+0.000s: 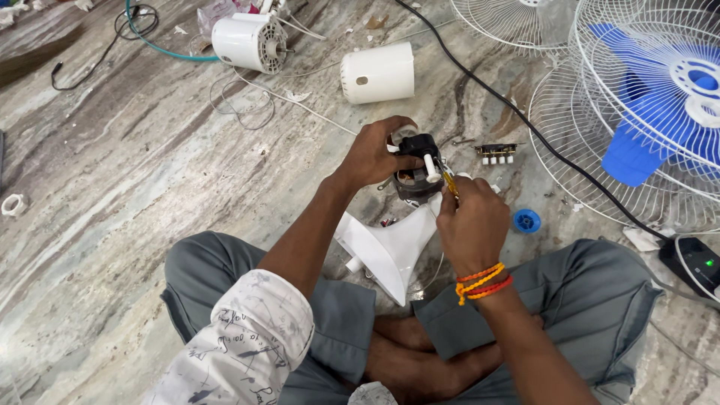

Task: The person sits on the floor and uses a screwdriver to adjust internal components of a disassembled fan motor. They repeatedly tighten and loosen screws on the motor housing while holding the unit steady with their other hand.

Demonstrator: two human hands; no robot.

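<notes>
The left hand (375,154) holds a small black fan motor part (417,174) over a white plastic stand (386,247). The right hand (471,221) grips a yellow screwdriver (450,182) touching it.

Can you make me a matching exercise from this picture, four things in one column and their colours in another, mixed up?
Things:
1. fan blade
2. motor cover
3. wrist threads
4. power cable

Colours:
A. black
B. orange and red
C. blue
D. white

Pairs: 1-C, 2-D, 3-B, 4-A
</notes>
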